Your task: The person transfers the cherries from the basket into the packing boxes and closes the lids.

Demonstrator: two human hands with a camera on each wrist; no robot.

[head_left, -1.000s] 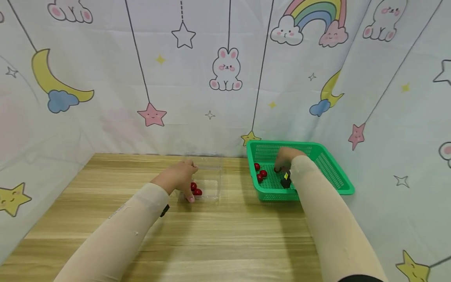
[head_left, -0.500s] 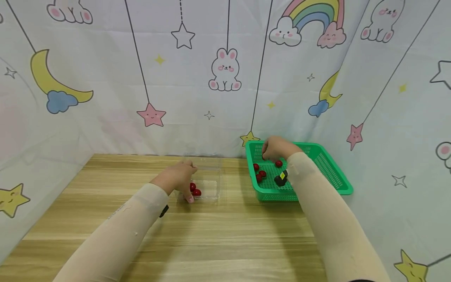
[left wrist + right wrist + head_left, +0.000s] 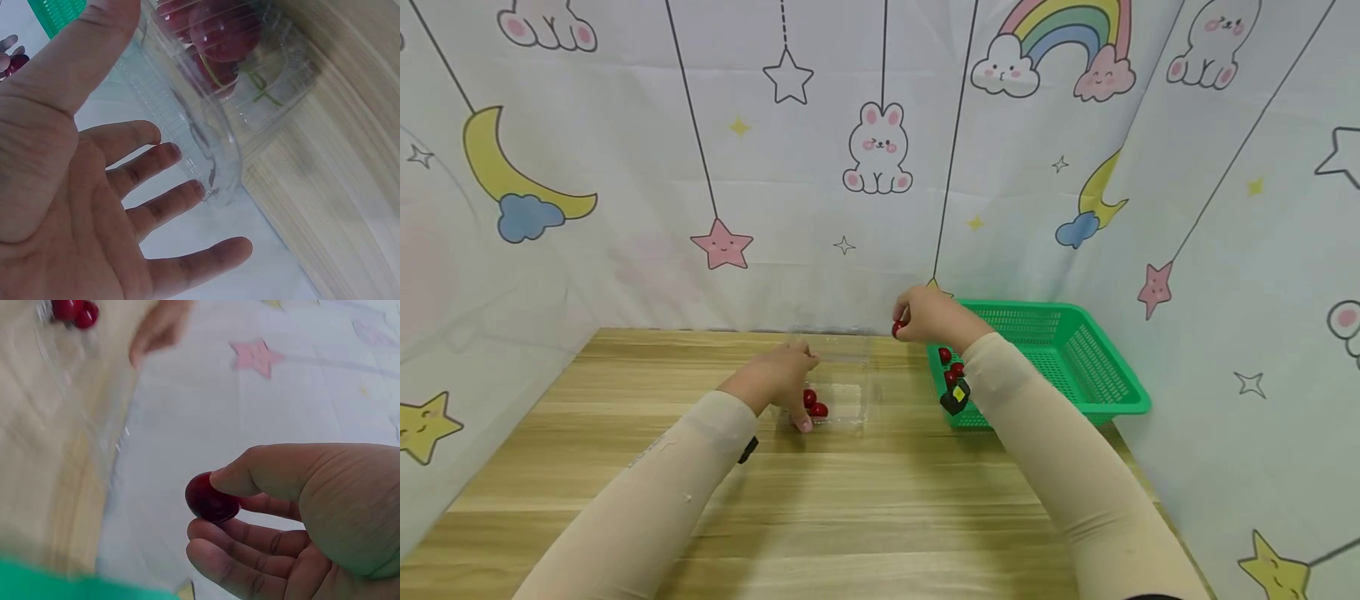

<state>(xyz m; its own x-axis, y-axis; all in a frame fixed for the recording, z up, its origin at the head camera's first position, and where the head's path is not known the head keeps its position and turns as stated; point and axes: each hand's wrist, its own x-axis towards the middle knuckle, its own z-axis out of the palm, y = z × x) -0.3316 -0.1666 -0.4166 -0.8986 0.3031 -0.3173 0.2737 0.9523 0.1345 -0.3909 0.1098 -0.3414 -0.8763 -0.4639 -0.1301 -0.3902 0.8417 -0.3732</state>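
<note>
A dark red cherry is pinched between the thumb and fingers of my right hand, which is raised just left of the green basket. My left hand rests at the left side of a clear plastic box, with fingers spread and nearly straight. In the left wrist view its fingertips touch the edge of the clear plastic. Several cherries lie inside the box, and green stems show among them. The box's transparent lid stands raised at the back, its outline hard to see.
The green plastic basket stands at the right of the wooden table, with several cherries along its left side. Behind the table hangs a white printed cloth, and another stretch of it runs down the right side.
My right hand has come up out of the green basket and moved left past its rim, carrying a cherry. The left hand has stayed at the clear box.
</note>
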